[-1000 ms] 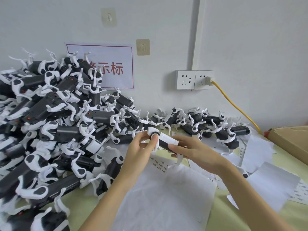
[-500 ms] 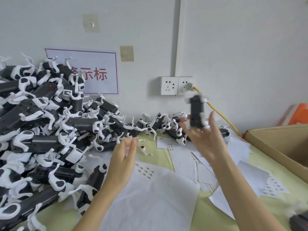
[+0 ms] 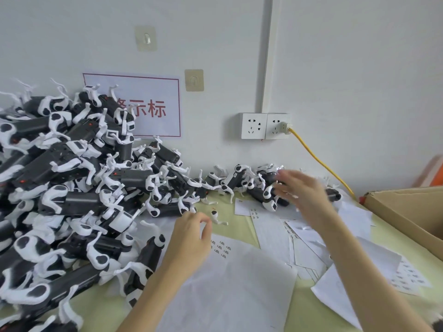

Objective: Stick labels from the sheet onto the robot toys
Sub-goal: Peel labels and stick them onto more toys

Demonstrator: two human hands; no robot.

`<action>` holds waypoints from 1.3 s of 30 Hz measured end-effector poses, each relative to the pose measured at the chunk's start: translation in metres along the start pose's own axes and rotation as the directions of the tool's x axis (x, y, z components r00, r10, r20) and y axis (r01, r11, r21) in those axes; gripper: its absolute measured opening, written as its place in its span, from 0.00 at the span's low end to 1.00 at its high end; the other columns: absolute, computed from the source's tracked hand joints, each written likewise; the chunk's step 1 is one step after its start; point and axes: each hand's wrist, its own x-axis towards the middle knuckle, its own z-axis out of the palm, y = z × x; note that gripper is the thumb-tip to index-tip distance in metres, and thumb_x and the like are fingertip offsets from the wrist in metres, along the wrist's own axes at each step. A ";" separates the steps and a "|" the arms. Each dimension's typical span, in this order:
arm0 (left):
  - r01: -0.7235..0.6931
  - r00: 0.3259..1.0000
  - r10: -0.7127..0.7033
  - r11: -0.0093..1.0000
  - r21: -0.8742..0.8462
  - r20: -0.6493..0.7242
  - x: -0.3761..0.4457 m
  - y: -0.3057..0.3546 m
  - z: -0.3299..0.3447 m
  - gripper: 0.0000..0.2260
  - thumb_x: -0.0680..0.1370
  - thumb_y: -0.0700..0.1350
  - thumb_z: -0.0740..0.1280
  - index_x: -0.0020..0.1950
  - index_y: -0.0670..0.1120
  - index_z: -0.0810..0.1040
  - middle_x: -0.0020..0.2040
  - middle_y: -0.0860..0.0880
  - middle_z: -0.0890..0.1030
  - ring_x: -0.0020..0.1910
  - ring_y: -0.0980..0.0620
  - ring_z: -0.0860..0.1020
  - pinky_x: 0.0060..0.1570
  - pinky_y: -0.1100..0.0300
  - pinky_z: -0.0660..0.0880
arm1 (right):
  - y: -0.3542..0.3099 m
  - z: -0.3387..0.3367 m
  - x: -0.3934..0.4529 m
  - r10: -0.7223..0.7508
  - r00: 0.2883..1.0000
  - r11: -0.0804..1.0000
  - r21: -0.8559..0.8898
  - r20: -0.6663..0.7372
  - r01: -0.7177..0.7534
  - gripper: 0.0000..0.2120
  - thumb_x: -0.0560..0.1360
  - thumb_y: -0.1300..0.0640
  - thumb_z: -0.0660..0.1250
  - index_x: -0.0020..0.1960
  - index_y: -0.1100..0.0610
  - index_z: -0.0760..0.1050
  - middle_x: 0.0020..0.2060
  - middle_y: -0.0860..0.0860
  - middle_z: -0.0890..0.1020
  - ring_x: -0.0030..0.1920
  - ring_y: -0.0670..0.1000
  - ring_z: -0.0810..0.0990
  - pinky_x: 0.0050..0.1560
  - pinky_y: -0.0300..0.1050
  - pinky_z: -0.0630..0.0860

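Observation:
A big heap of black-and-white robot toys [image 3: 79, 188] fills the left of the table, and a smaller row of them [image 3: 249, 185] lies along the wall. A label sheet [image 3: 230, 271] with a few small printed labels [image 3: 220, 248] lies in the middle. My left hand [image 3: 191, 238] hovers over the sheet's upper left corner with thumb and forefinger close together, holding nothing I can make out. My right hand [image 3: 302, 192], blurred, is spread with straight fingers above the row of toys and holds nothing.
Several used backing sheets [image 3: 306, 238] and another label sheet [image 3: 407, 276] lie scattered to the right. An open cardboard box [image 3: 407, 212] stands at the right edge. A yellow cable [image 3: 318, 161] runs from the wall socket [image 3: 263, 125]. A loose white toy leg [image 3: 217, 218] lies beside my left hand.
My right hand lifted the toy away to the right and no longer holds it; it now hovers spread over the row by the wall. My left hand dropped to the label sheet.

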 end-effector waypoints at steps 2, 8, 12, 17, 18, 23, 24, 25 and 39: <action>0.010 0.999 -0.013 0.997 0.076 0.033 0.000 -0.005 0.002 0.09 0.86 0.43 0.63 0.63 0.46 0.80 0.59 0.49 0.74 0.66 0.48 0.71 0.59 0.64 0.64 | 0.014 0.039 0.000 0.034 0.988 0.964 -0.264 0.154 0.008 0.05 0.81 0.59 0.72 0.55 0.60 0.84 0.51 0.60 0.87 0.49 0.56 0.88 0.53 0.50 0.86; 0.022 0.998 -0.029 0.994 0.111 0.058 0.000 -0.004 0.003 0.12 0.87 0.46 0.61 0.68 0.45 0.78 0.63 0.50 0.70 0.70 0.50 0.67 0.59 0.67 0.64 | 0.047 0.138 0.018 0.067 0.947 0.785 -0.603 0.313 0.144 0.19 0.80 0.52 0.73 0.68 0.55 0.76 0.49 0.50 0.84 0.46 0.54 0.84 0.54 0.55 0.84; 0.017 0.997 -0.027 0.990 0.141 0.073 -0.002 -0.003 0.006 0.13 0.87 0.45 0.59 0.71 0.46 0.76 0.66 0.51 0.69 0.71 0.53 0.66 0.62 0.64 0.69 | 0.059 0.184 0.034 0.051 0.947 0.730 -0.659 0.316 0.180 0.32 0.78 0.38 0.71 0.77 0.50 0.69 0.52 0.50 0.83 0.55 0.54 0.82 0.56 0.48 0.78; 0.045 0.994 -0.064 0.978 0.204 0.086 -0.003 -0.002 0.008 0.13 0.88 0.44 0.57 0.71 0.47 0.75 0.65 0.50 0.69 0.69 0.51 0.66 0.61 0.57 0.72 | 0.073 0.220 0.048 0.109 0.959 0.719 -0.686 0.263 0.107 0.27 0.80 0.37 0.67 0.66 0.58 0.79 0.59 0.54 0.85 0.63 0.58 0.80 0.59 0.48 0.76; 0.048 0.995 -0.065 0.978 0.202 0.079 -0.002 -0.002 0.008 0.13 0.88 0.44 0.56 0.70 0.47 0.75 0.65 0.50 0.69 0.68 0.52 0.66 0.60 0.57 0.72 | 0.074 0.221 0.049 0.115 0.961 0.744 -0.663 0.253 0.085 0.24 0.80 0.38 0.67 0.62 0.58 0.80 0.54 0.54 0.85 0.59 0.58 0.81 0.58 0.49 0.77; 0.033 0.999 -0.035 0.992 0.121 0.009 0.001 -0.006 0.003 0.14 0.87 0.43 0.59 0.72 0.46 0.75 0.67 0.51 0.70 0.70 0.53 0.66 0.58 0.67 0.67 | 0.068 0.204 0.039 0.015 0.983 0.841 -0.534 0.183 0.087 0.20 0.80 0.41 0.70 0.41 0.57 0.77 0.28 0.46 0.74 0.31 0.46 0.71 0.35 0.42 0.67; 0.027 1.000 -0.027 0.993 0.111 -0.007 0.001 -0.006 0.001 0.14 0.87 0.43 0.59 0.73 0.46 0.75 0.66 0.51 0.71 0.70 0.53 0.66 0.57 0.68 0.65 | 0.064 0.198 0.036 -0.006 0.987 0.856 -0.510 0.159 0.087 0.21 0.80 0.42 0.70 0.43 0.60 0.77 0.27 0.47 0.73 0.29 0.46 0.69 0.33 0.41 0.66; 0.025 1.000 -0.023 0.995 0.100 -0.021 0.002 -0.006 0.000 0.14 0.87 0.43 0.60 0.72 0.46 0.76 0.64 0.51 0.71 0.69 0.53 0.67 0.56 0.69 0.64 | 0.058 0.191 0.032 -0.023 0.991 0.873 -0.481 0.135 0.086 0.20 0.79 0.42 0.71 0.45 0.60 0.79 0.28 0.48 0.74 0.29 0.46 0.70 0.32 0.41 0.67; 0.012 0.984 -0.061 0.960 -0.281 -0.166 0.003 0.004 -0.012 0.22 0.82 0.49 0.72 0.74 0.50 0.71 0.67 0.54 0.74 0.66 0.52 0.76 0.65 0.53 0.76 | 0.026 0.049 -0.026 0.415 0.858 0.883 0.092 0.303 -0.459 0.20 0.74 0.45 0.76 0.57 0.60 0.85 0.40 0.59 0.81 0.34 0.55 0.77 0.36 0.48 0.77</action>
